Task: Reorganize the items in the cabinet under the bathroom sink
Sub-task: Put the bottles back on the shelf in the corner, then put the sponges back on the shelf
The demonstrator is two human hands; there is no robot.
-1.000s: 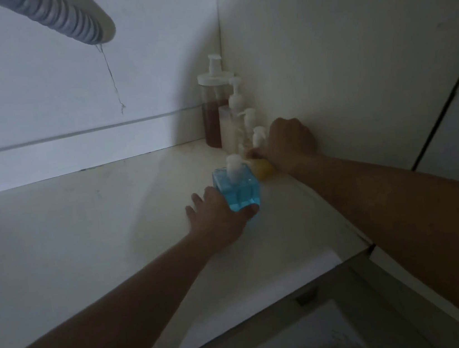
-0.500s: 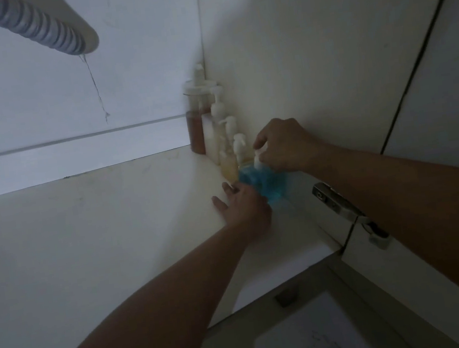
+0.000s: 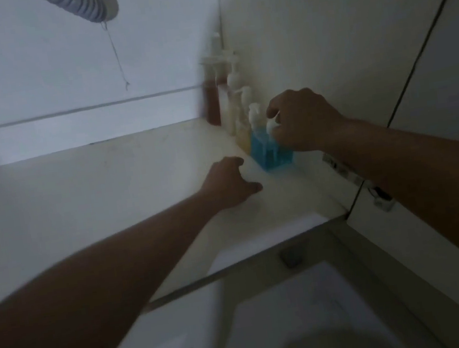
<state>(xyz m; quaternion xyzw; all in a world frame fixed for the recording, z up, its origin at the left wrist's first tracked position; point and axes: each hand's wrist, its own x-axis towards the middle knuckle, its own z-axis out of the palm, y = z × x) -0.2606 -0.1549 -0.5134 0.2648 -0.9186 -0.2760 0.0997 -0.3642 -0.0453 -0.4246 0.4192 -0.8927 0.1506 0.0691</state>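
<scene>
Right hand (image 3: 301,119) pinches the white pump head of the blue soap dispenser (image 3: 270,151), which stands on the cabinet floor (image 3: 108,195) just beyond the left hand (image 3: 231,183), loosely spread and empty. Beyond the right hand, pump bottles (image 3: 238,108) line the side wall; judged nearly finished, final straightening left

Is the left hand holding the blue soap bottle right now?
No. The left hand rests on the shelf apart from the blue bottle, while the right hand grips its pump.
</scene>
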